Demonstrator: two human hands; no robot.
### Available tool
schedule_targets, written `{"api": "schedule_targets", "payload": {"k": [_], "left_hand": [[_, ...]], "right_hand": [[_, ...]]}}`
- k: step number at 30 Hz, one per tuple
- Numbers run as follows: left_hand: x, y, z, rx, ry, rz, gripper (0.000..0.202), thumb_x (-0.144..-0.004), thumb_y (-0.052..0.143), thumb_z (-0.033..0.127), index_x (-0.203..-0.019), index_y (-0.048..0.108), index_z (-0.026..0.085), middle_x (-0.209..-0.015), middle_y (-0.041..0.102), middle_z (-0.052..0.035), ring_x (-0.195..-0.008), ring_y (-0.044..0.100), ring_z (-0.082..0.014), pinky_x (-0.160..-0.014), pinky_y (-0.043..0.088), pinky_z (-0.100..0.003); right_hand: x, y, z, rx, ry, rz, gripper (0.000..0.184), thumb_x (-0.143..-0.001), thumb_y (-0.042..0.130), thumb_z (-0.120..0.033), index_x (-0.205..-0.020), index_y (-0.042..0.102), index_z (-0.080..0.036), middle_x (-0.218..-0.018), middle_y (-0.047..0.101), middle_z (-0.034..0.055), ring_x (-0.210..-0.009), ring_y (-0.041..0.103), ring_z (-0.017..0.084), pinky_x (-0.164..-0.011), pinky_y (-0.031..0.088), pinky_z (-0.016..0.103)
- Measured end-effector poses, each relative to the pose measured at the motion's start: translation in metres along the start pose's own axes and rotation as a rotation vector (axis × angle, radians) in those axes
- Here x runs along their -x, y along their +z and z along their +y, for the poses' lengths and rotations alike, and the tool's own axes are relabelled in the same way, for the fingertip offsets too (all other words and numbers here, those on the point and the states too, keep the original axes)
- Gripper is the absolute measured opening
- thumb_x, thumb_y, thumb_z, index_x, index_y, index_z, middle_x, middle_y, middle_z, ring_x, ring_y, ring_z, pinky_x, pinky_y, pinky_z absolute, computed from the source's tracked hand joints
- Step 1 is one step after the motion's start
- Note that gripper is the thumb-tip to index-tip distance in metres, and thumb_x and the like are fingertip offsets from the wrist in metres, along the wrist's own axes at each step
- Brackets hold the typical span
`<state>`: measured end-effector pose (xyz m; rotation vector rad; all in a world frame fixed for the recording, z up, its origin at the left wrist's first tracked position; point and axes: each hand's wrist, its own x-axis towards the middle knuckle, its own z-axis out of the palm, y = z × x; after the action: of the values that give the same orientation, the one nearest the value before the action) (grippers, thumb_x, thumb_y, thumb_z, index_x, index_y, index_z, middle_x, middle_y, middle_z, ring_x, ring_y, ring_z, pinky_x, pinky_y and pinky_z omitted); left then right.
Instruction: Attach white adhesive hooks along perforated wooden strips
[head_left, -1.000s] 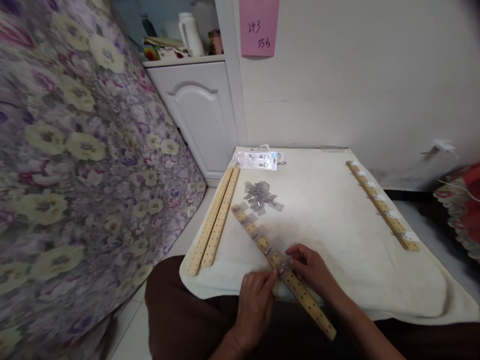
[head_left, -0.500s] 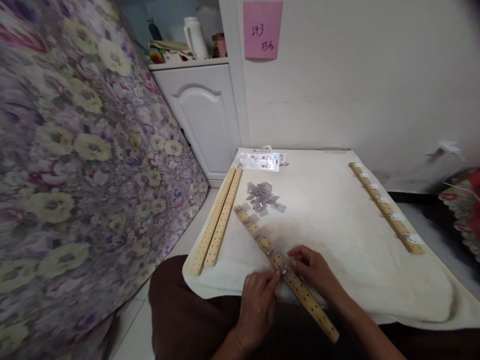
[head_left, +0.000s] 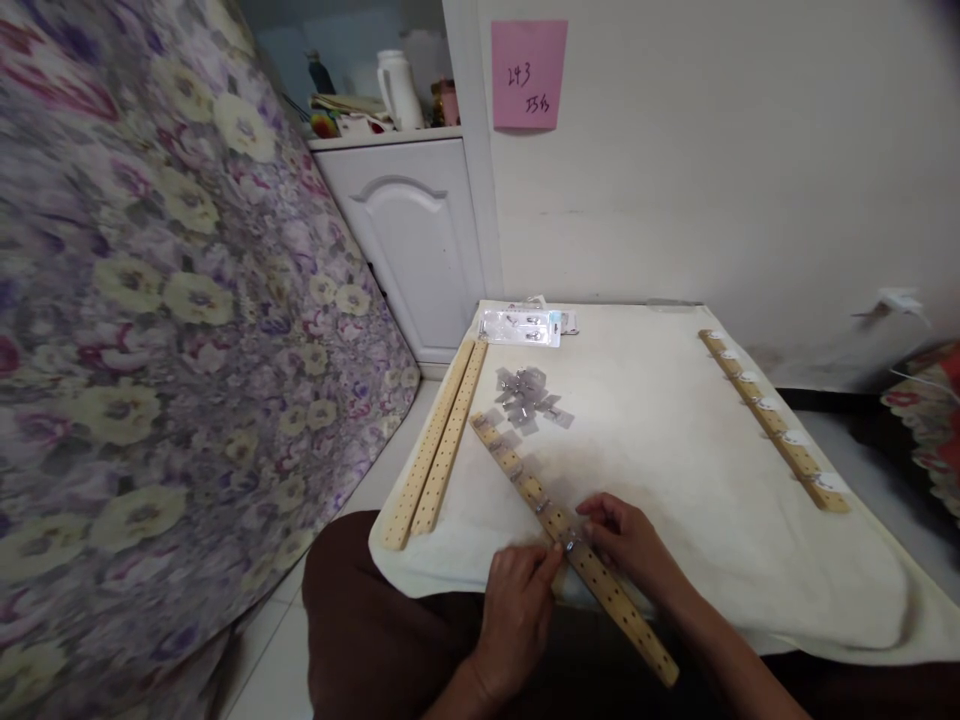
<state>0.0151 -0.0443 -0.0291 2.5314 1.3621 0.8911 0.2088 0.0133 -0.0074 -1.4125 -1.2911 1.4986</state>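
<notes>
A long perforated wooden strip [head_left: 621,605] slants across the near edge of the table, its lower end jutting out above my lap. Clear plastic pieces with small metal hardware sit in a row along its upper half. My left hand [head_left: 517,600] is closed at the strip's left edge, thumb pressed beside a small metal fitting [head_left: 571,543]. On the other side, my right hand [head_left: 626,535] has its fingers bent together at the clear plastic piece by that fitting; the exact grip is partly hidden. Beyond the strip's far end lies a pile of similar clear plastic pieces [head_left: 525,392].
Two more perforated strips [head_left: 429,455] lie along the table's left side. Another strip [head_left: 804,465] with white round pieces rests at the right. Blister packaging [head_left: 517,327] lies at the back left. A floral curtain [head_left: 187,350] hangs left, and a white wall stands behind.
The whole view has shifted slightly downward in the picture. Both hands and the strip between them keep nearly the same position.
</notes>
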Motion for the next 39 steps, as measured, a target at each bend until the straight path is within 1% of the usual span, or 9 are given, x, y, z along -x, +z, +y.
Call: {"api": "schedule_targets", "payload": {"k": [7, 13, 19, 24, 27, 29, 31, 34, 39], "left_hand": [[0.0, 0.0002, 0.0, -0.012, 0.011, 0.009, 0.053, -0.085, 0.04, 0.006, -0.135, 0.041, 0.023, -0.095, 0.058, -0.0081, -0.086, 0.051, -0.0197, -0.071, 0.046, -0.036], [-0.0007, -0.0002, 0.0005, -0.008, 0.01, 0.018, 0.052, -0.085, 0.04, 0.007, -0.134, 0.042, 0.023, -0.094, 0.058, -0.0076, -0.084, 0.051, -0.0195, -0.071, 0.045, -0.036], [-0.0008, -0.0003, 0.0005, -0.005, 0.007, 0.021, 0.053, -0.084, 0.04, 0.005, -0.133, 0.043, 0.023, -0.094, 0.058, -0.0069, -0.085, 0.05, -0.019, -0.071, 0.045, -0.035], [-0.0006, 0.0003, 0.0004, -0.014, 0.003, 0.015, 0.051, -0.083, 0.041, 0.007, -0.131, 0.046, 0.023, -0.094, 0.057, -0.007, -0.084, 0.05, -0.0192, -0.071, 0.044, -0.035], [-0.0005, 0.0007, 0.0009, -0.028, -0.002, 0.01, 0.05, -0.083, 0.04, 0.006, -0.13, 0.047, 0.022, -0.095, 0.057, -0.0073, -0.085, 0.05, -0.0194, -0.071, 0.044, -0.035], [-0.0007, 0.0005, 0.0014, -0.033, 0.0, 0.001, 0.048, -0.083, 0.041, 0.006, -0.129, 0.048, 0.021, -0.095, 0.057, -0.0078, -0.085, 0.049, -0.0196, -0.071, 0.043, -0.035], [-0.0011, 0.0001, 0.0017, -0.032, 0.001, -0.003, 0.046, -0.083, 0.041, 0.006, -0.127, 0.049, 0.02, -0.095, 0.057, -0.008, -0.085, 0.049, -0.0198, -0.071, 0.043, -0.035], [-0.0015, -0.0003, 0.0016, -0.023, 0.006, 0.003, 0.046, -0.083, 0.041, 0.005, -0.126, 0.049, 0.02, -0.095, 0.057, -0.0078, -0.084, 0.048, -0.0197, -0.07, 0.042, -0.035], [-0.0018, 0.0007, 0.0008, -0.039, -0.001, -0.016, 0.047, -0.084, 0.04, 0.006, -0.127, 0.049, 0.021, -0.095, 0.056, -0.0076, -0.084, 0.048, -0.0198, -0.07, 0.041, -0.034]], "right_hand": [[-0.0001, -0.0007, -0.0009, 0.009, -0.018, 0.002, 0.018, -0.071, 0.054, -0.021, -0.088, 0.057, -0.018, -0.058, 0.05, -0.0062, -0.042, 0.043, 0.008, -0.042, 0.034, 0.021], [-0.0014, -0.002, 0.0023, 0.019, -0.022, -0.009, 0.017, -0.071, 0.055, -0.02, -0.088, 0.057, -0.018, -0.057, 0.05, -0.0061, -0.043, 0.044, 0.008, -0.043, 0.035, 0.02], [-0.0006, -0.0023, 0.0005, -0.008, -0.017, -0.028, 0.016, -0.072, 0.053, -0.019, -0.088, 0.056, -0.018, -0.057, 0.048, -0.0073, -0.041, 0.043, 0.007, -0.041, 0.032, 0.02], [-0.0009, -0.0029, 0.0005, 0.027, -0.033, -0.025, 0.017, -0.072, 0.052, -0.018, -0.088, 0.056, -0.018, -0.058, 0.048, -0.0068, -0.043, 0.044, 0.007, -0.043, 0.033, 0.02], [-0.0011, -0.0027, 0.0029, 0.075, -0.053, -0.015, 0.017, -0.072, 0.052, -0.02, -0.088, 0.057, -0.018, -0.058, 0.047, -0.0066, -0.045, 0.044, 0.009, -0.046, 0.034, 0.021], [-0.0003, -0.0023, 0.0034, 0.148, -0.094, 0.028, 0.017, -0.072, 0.053, -0.021, -0.088, 0.058, -0.019, -0.058, 0.049, -0.0059, -0.05, 0.046, 0.011, -0.05, 0.037, 0.023], [0.0012, -0.0014, 0.0024, 0.237, -0.144, 0.077, 0.018, -0.072, 0.053, -0.022, -0.088, 0.059, -0.019, -0.062, 0.053, -0.0039, -0.057, 0.05, 0.013, -0.056, 0.039, 0.025], [0.0035, 0.0007, -0.0007, 0.327, -0.189, 0.105, 0.016, -0.074, 0.054, -0.026, -0.087, 0.059, -0.019, -0.072, 0.06, -0.0005, -0.067, 0.055, 0.016, -0.064, 0.042, 0.027], [0.0039, 0.0049, -0.0016, 0.41, -0.17, 0.145, 0.021, -0.072, 0.061, -0.032, -0.089, 0.058, -0.019, -0.069, 0.059, -0.0007, -0.066, 0.054, 0.017, -0.061, 0.04, 0.027]]}}
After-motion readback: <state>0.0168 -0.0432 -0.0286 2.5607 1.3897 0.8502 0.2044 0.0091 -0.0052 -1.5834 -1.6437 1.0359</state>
